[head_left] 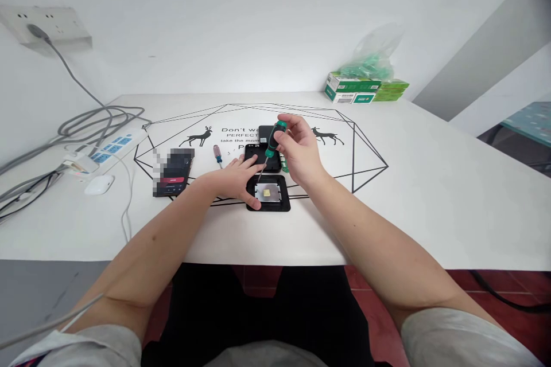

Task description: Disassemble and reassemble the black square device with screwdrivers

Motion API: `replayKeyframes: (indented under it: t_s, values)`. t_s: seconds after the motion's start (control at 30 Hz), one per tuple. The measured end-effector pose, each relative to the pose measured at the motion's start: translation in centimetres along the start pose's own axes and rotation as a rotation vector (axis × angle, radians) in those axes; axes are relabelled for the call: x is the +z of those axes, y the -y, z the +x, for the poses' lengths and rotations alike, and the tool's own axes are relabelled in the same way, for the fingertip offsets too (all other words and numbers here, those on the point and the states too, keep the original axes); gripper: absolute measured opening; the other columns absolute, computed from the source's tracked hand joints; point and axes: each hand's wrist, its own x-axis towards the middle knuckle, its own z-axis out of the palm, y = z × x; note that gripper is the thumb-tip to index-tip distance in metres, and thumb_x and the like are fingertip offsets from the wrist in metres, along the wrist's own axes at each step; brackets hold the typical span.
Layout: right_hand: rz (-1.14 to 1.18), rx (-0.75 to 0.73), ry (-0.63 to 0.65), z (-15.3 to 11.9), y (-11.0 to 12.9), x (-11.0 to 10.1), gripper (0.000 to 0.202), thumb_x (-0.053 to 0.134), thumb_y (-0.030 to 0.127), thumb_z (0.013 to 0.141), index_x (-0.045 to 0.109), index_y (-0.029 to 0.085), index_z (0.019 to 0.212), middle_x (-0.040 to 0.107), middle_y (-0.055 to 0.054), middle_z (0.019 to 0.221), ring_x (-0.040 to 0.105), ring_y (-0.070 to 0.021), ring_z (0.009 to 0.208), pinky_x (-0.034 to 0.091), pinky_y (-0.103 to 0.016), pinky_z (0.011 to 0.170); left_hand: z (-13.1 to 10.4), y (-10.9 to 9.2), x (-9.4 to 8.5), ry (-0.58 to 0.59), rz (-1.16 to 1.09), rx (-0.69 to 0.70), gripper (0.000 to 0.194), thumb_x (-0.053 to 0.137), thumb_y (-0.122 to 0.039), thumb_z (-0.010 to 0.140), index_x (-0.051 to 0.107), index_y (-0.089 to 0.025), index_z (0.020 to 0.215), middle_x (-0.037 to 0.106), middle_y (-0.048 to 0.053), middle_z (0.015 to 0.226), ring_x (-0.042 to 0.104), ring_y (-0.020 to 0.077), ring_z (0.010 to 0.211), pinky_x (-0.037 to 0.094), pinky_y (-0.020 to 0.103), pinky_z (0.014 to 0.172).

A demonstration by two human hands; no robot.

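My right hand (300,150) grips a green-and-black screwdriver (272,142), its shaft slanting down to the upper left part of a black plastic cover (286,206). On that cover lies a silver metal plate (274,195) with a pale yellow square pad (266,192). My left hand (235,176) is spread, its thumb over the cover's left edge and its fingers reaching toward a black casing (272,166) behind. A green circuit board (284,164) shows partly beside my right hand. Whether the screwdriver tip touches a screw is too small to tell.
Left of my hands lie a second screwdriver (217,153) and a phone (183,169). A dark box-like piece (265,133) sits behind the casing. Farther left are a power strip (114,148), a white earbud case (100,184) and coiled cables (92,120). Green boxes (355,87) stand against the wall.
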Motion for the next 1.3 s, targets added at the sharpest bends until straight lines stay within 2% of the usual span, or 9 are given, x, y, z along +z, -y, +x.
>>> replayKeyframes:
  t_s: [0.1, 0.2, 0.3, 0.43, 0.53, 0.63, 0.77, 0.9, 1.3]
  values:
    - [-0.004, -0.022, -0.013, 0.3, -0.3, -0.3, 0.039, 0.085, 0.046, 0.089, 0.069, 0.036, 0.122, 0.065, 0.0, 0.109, 0.061, -0.0164, 0.085, 0.063, -0.037, 0.078, -0.4, 0.1, -0.4, -0.032, -0.009, 0.002, 0.141, 0.081, -0.089, 0.075, 0.012, -0.034, 0.184, -0.022, 0.009, 0.188, -0.02, 0.0536, 0.171, 0.007, 0.074, 0.137]
    - [-0.005, -0.029, -0.051, 0.7, -0.7, -0.5, 0.042, 0.086, 0.051, 0.087, 0.067, 0.036, 0.121, 0.064, 0.0, 0.11, 0.062, -0.0165, 0.086, 0.062, -0.036, 0.075, -0.9, 0.2, -0.9, -0.157, -0.062, 0.018, 0.119, 0.079, -0.085, 0.082, 0.035, -0.032, 0.178, -0.015, 0.008, 0.191, -0.02, 0.0515, 0.172, 0.008, 0.075, 0.136]
    - [0.001, -0.019, -0.116, 0.9, -0.8, -0.6, 0.049, 0.088, 0.058, 0.085, 0.067, 0.037, 0.124, 0.062, 0.0, 0.107, 0.063, -0.0174, 0.088, 0.063, -0.036, 0.075, -1.0, 0.3, -1.2, -0.302, -0.129, 0.081, 0.063, 0.076, -0.068, 0.096, 0.07, -0.027, 0.143, 0.014, 0.007, 0.192, -0.004, 0.0458, 0.176, 0.017, 0.069, 0.138]
    - [-0.024, -0.044, -0.134, 1.0, -0.9, -0.7, 0.056, 0.085, 0.067, 0.085, 0.064, 0.038, 0.128, 0.06, -0.002, 0.113, 0.065, -0.0192, 0.094, 0.064, -0.038, 0.08, -0.6, 0.4, -1.1, -0.393, -0.135, 0.21, 0.022, 0.072, -0.045, 0.102, 0.077, -0.023, 0.101, 0.051, 0.009, 0.176, 0.021, 0.0382, 0.174, 0.029, 0.057, 0.137]
    - [-0.063, -0.081, -0.117, 1.1, -1.1, -0.9, 0.058, 0.081, 0.072, 0.087, 0.062, 0.039, 0.131, 0.06, -0.003, 0.118, 0.066, -0.0203, 0.098, 0.064, -0.039, 0.081, -0.3, 0.3, -1.0, -0.437, -0.133, 0.264, 0.021, 0.064, -0.034, 0.105, 0.076, -0.023, 0.092, 0.07, 0.01, 0.155, 0.044, 0.0343, 0.163, 0.037, 0.052, 0.133]
    - [-0.095, -0.108, -0.136, 1.2, -1.3, -1.2, 0.057, 0.076, 0.073, 0.09, 0.06, 0.04, 0.133, 0.059, -0.003, 0.12, 0.067, -0.0212, 0.1, 0.064, -0.039, 0.081, -0.1, 0.7, -1.2, -0.469, -0.085, 0.244, 0.02, 0.061, -0.03, 0.105, 0.077, -0.024, 0.095, 0.076, 0.008, 0.141, 0.056, 0.0327, 0.152, 0.043, 0.05, 0.128]
    - [-0.06, -0.088, -0.196, 1.4, -1.3, -1.3, 0.053, 0.081, 0.065, 0.089, 0.062, 0.038, 0.131, 0.061, -0.003, 0.122, 0.066, -0.0194, 0.097, 0.065, -0.037, 0.079, 0.6, 2.3, -1.5, -0.539, 0.096, -0.005, 0.026, 0.055, -0.023, 0.104, 0.081, -0.021, 0.105, 0.08, 0.01, 0.124, 0.067, 0.032, 0.132, 0.053, 0.046, 0.116]
    - [-0.079, -0.071, -0.171, 1.0, -1.3, -1.0, 0.045, 0.084, 0.054, 0.088, 0.065, 0.035, 0.124, 0.062, -0.001, 0.113, 0.061, -0.0173, 0.089, 0.062, -0.035, 0.073, 1.4, 4.0, -1.5, -0.531, 0.203, -0.215, 0.033, 0.052, -0.021, 0.105, 0.085, -0.019, 0.113, 0.08, 0.013, 0.126, 0.068, 0.0345, 0.129, 0.057, 0.045, 0.108]
    - [-0.147, -0.062, -0.098, 0.5, -1.4, -0.4, 0.04, 0.08, 0.047, 0.087, 0.065, 0.034, 0.121, 0.063, -0.002, 0.111, 0.06, -0.0192, 0.089, 0.061, -0.037, 0.075, 2.0, 6.0, -0.9, -0.53, 0.282, -0.243, 0.037, 0.05, -0.024, 0.108, 0.086, -0.023, 0.118, 0.079, 0.015, 0.127, 0.065, 0.0349, 0.127, 0.054, 0.046, 0.106]
